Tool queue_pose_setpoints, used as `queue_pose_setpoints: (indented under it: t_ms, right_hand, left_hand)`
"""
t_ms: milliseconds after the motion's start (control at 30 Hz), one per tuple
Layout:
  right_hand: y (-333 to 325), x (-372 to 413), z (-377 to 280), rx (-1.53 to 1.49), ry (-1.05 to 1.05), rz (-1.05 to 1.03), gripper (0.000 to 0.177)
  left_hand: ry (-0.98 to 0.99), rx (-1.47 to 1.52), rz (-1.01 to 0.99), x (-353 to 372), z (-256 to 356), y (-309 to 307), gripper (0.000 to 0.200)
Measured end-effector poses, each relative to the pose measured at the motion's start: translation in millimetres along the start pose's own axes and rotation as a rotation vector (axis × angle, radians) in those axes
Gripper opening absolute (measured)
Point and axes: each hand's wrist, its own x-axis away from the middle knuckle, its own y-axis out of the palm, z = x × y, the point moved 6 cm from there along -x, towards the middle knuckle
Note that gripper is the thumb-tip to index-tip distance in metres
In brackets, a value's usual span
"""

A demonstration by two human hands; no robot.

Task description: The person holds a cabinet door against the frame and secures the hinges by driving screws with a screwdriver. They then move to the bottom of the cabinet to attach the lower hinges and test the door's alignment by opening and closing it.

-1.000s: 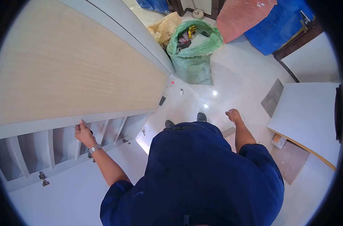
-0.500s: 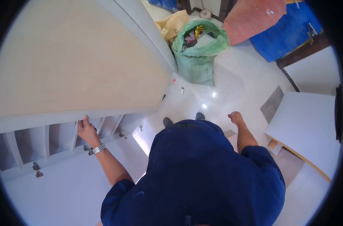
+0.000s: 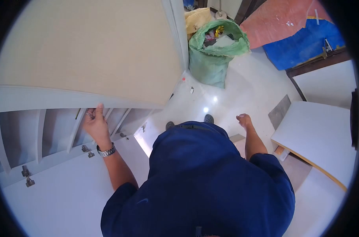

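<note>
My left hand, with a metal watch at the wrist, is at the front edge of a white cabinet with a row of slats or dividers. Its fingers are curled around something small that I cannot make out, and the tip of one finger reaches the cabinet's edge strip. A cabinet door with metal hinges stands open below. My right hand hangs away from everything over the floor, fingers curled closed. Whatever is inside it, if anything, is hidden.
A green sack of scraps stands on the glossy floor beyond the cabinet. Blue sheeting and a reddish sheet lie at the back right. A white panel is on my right.
The view has shifted, and the cabinet's edge sits higher in it. My left hand stays by that edge, now over a different spot among the dividers. My right hand remains curled at my side.
</note>
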Motion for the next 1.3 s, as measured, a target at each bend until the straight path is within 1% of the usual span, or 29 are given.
queue_pose_setpoints:
  t_ms: [67, 133, 167, 233, 267, 333, 433, 467, 533, 567, 633, 667, 700, 767, 800, 933, 1000, 1067, 1167, 1200, 1233, 1267, 1300]
  right_hand:
    - [28, 27, -23, 0.058, 0.03, -0.027, 0.042]
    - [59, 54, -49, 0.144, 0.016, -0.04, 0.04]
    - [75, 61, -67, 0.243, -0.082, -0.07, 0.04]
    - [103, 78, -99, 0.442, -0.274, -0.136, 0.041]
    - [112, 84, -112, 0.472, -0.299, -0.138, 0.042]
    - [124, 92, -138, 0.526, -0.35, -0.142, 0.044]
    - [128, 112, -159, 0.237, -0.14, -0.021, 0.042]
    - [134, 117, -157, 0.2, -0.104, -0.027, 0.042]
    - [142, 126, -156, 0.125, -0.035, -0.033, 0.042]
    - [145, 131, -158, 0.204, -0.078, -0.03, 0.042]
    - [153, 140, -164, 0.363, -0.165, -0.02, 0.044]
    - [164, 140, -170, 0.425, -0.301, -0.071, 0.046]
    - [166, 138, -164, 0.382, -0.263, -0.078, 0.046]
    - [156, 179, -232, 0.292, -0.187, -0.096, 0.046]
    - [161, 182, -245, 0.244, -0.229, -0.08, 0.046]
    - [175, 199, -329, 0.097, -0.379, -0.16, 0.05]
    - [179, 209, -372, 0.097, -0.454, -0.167, 0.055]
    - [181, 219, -412, 0.099, -0.585, -0.152, 0.062]
    - [197, 230, -438, 0.094, -0.723, -0.125, 0.072]
    - [195, 229, -452, 0.095, -0.785, -0.099, 0.076]
    - [198, 226, -459, 0.107, -0.89, -0.039, 0.08]
    - [197, 227, -467, 0.084, -0.866, -0.02, 0.084]
    - [199, 227, -472, 0.082, -0.876, 0.023, 0.093]
  left_hand:
    - [-0.019, 0.081, -0.051, -6, -7, -4, 0.027]
    - [-0.025, 0.035, -0.096, -12, -13, -8, 0.026]
    - [-0.028, 0.013, -0.118, -15, -16, -11, 0.025]
    - [-0.003, 0.112, -0.235, -18, -18, -14, 0.024]
    - [0.011, 0.161, -0.292, -20, -17, -15, 0.023]
    - [-0.007, 0.177, -0.344, -24, -17, -15, 0.024]
    - [-0.017, 0.169, -0.433, -32, -13, -19, 0.025]
    - [-0.019, 0.161, -0.467, -34, -14, -19, 0.025]
    - [0.11, 0.158, -0.49, -39, -10, -20, 0.029]
    - [0.179, 0.162, -0.498, -40, -7, -20, 0.032]
    - [0.173, 0.141, -0.524, -42, -10, -20, 0.031]
    - [0.17, 0.128, -0.537, -42, -11, -21, 0.03]
    - [0.124, 0.142, -0.561, -41, -12, -21, 0.028]
    - [0.031, 0.164, -0.608, -38, -13, -21, 0.025]
    - [0.05, 0.158, -0.627, -37, -10, -21, 0.026]
    - [0.144, 0.131, -0.682, -33, -6, -20, 0.028]
    - [0.178, 0.123, -0.702, -32, -6, -19, 0.029]
    - [0.182, 0.124, -0.724, -29, -5, -19, 0.028]
    - [0.132, 0.148, -0.702, -23, 0, -21, 0.028]
    - [0.147, 0.05, -0.696, -22, -3, -22, 0.028]
    - [0.188, -0.033, -0.673, -26, -5, -24, 0.029]
    - [0.208, -0.068, -0.676, -27, -4, -25, 0.029]
    - [0.246, -0.097, -0.67, -28, 0, -27, 0.03]
